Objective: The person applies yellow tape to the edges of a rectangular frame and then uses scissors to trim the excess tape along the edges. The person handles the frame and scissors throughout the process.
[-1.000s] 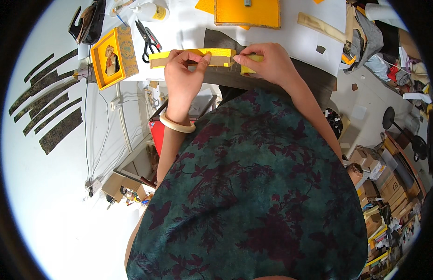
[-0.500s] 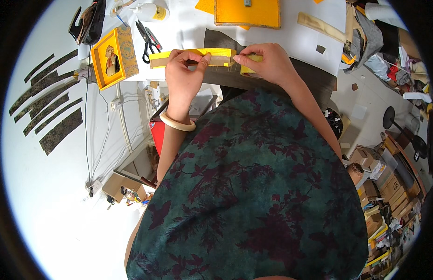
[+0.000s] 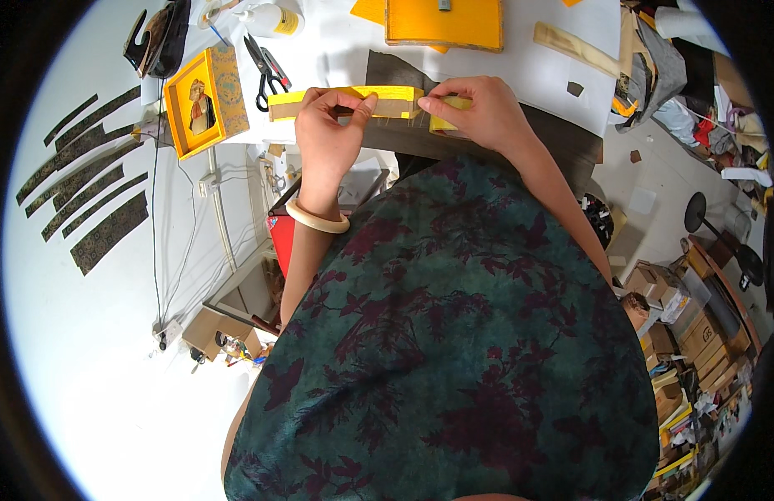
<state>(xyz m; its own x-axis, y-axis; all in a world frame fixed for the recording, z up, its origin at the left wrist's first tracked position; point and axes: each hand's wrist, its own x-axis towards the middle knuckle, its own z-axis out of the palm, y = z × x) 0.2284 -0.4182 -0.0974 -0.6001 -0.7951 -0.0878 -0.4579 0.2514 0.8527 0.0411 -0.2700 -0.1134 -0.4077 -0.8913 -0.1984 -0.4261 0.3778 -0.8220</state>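
A flat brown strip with a yellow upper edge (image 3: 393, 108) is held level above the near edge of the table. My left hand (image 3: 330, 134) pinches it between thumb and fingertips, left of its middle. At the strip's right end, where thin threads hang, my right hand (image 3: 479, 113) has thumb and forefinger closed together. What sits between those fingertips is too small to make out. Under my right palm shows a curled yellow piece (image 3: 441, 124). Dark grey cloth (image 3: 390, 70) lies on the table behind the strip.
Black-handled scissors (image 3: 262, 71) and a red and black cutter (image 3: 275, 68) lie to the left. Beyond stand a yellow framed box (image 3: 226, 92) and a white glue bottle (image 3: 274, 20). A yellow panel (image 3: 443, 25) is at the back; a beige strip (image 3: 576, 50) lies right.
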